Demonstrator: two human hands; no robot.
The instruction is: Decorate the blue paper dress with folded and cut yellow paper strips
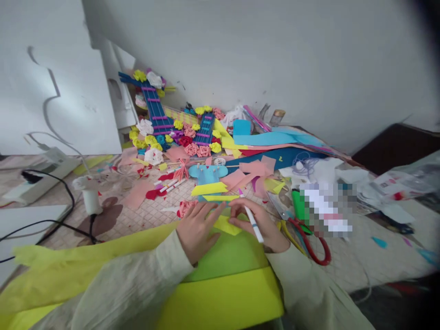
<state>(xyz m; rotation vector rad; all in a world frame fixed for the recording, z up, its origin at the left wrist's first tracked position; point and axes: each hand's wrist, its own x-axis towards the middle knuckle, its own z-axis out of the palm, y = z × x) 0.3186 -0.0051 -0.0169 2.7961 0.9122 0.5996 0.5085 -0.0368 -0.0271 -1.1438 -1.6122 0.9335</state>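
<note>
My right hand (254, 222) is closed, with a white marker (253, 223) slanting across its fingers. The marker has a purple upper end and a blue band. Its thumb and forefinger sit at the edge of a small yellow paper piece (227, 225). My left hand (197, 229) lies palm down with fingers stretched out, its fingertips beside that piece. Under both hands is a green sheet (230, 259) over a larger yellow sheet (223, 300). Just beyond my fingertips are yellow paper strips (209, 189). Part of the small piece is hidden by my hands.
Red-handled scissors (321, 252) lie at the right. A white glue gun (90, 197) stands at the left with its cord. Paper flowers (197, 149), pink scraps (256, 168), several white pens (172, 185) and a light-blue paper piece (208, 174) cover the back.
</note>
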